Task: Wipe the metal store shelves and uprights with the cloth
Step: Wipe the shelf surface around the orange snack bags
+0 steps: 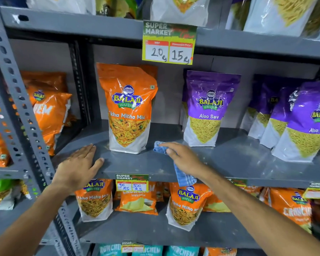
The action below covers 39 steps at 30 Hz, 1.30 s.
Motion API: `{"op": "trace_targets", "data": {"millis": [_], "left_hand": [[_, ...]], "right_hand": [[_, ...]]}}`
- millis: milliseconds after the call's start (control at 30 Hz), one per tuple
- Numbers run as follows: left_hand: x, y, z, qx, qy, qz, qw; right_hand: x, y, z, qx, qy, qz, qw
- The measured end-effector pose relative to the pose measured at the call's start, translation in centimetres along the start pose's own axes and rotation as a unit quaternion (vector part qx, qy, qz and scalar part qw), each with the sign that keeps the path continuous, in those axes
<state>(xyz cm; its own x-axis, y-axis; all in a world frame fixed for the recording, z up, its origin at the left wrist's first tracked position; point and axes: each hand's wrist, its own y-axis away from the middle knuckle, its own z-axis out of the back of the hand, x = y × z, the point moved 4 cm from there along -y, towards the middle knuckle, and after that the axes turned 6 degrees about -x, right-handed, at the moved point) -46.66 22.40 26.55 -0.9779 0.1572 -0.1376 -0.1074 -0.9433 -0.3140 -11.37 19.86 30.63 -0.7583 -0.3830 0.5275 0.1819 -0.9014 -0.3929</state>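
A grey metal shelf (235, 154) runs across the middle, held by a perforated grey upright (17, 100) on the left. My right hand (183, 157) presses a blue checked cloth (185, 177) onto the shelf top; one end of the cloth hangs over the front edge, the other pokes out past my fingertips. My left hand (79, 167) rests flat on the shelf's front left part, fingers apart, holding nothing. An orange snack pouch (128, 108) stands between my two hands, a little behind them.
A purple Aloo Sev pouch (209, 108) stands right of the cloth, with more purple pouches (303, 122) farther right. Price tags (169, 44) hang from the shelf above and from this shelf's edge (132, 182). Orange packets (187, 204) fill the lower shelf.
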Motion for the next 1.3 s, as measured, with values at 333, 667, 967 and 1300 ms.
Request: {"op": "trace_targets", "data": {"millis": [333, 667, 967, 1300], "left_hand": [[-0.3, -0.1, 0.0, -0.003, -0.01, 0.004, 1.0], [-0.8, 0.1, 0.3, -0.014, -0.017, 0.014, 1.0], [-0.2, -0.1, -0.2, -0.016, -0.006, -0.002, 1.0], [-5.5, 3.4, -0.6, -0.115, 0.059, -0.158, 0.979]], "right_hand": [[3.0, 2.8, -3.1, 0.103, -0.013, 0.104, 0.989], [-2.9, -3.5, -2.9, 0.02, 0.111, 0.028, 0.993], [2.7, 1.5, -3.5, 0.04, 0.104, 0.078, 0.991], [-0.5, 6.8, 2.6, 0.07, 0.151, 0.042, 0.985]]}}
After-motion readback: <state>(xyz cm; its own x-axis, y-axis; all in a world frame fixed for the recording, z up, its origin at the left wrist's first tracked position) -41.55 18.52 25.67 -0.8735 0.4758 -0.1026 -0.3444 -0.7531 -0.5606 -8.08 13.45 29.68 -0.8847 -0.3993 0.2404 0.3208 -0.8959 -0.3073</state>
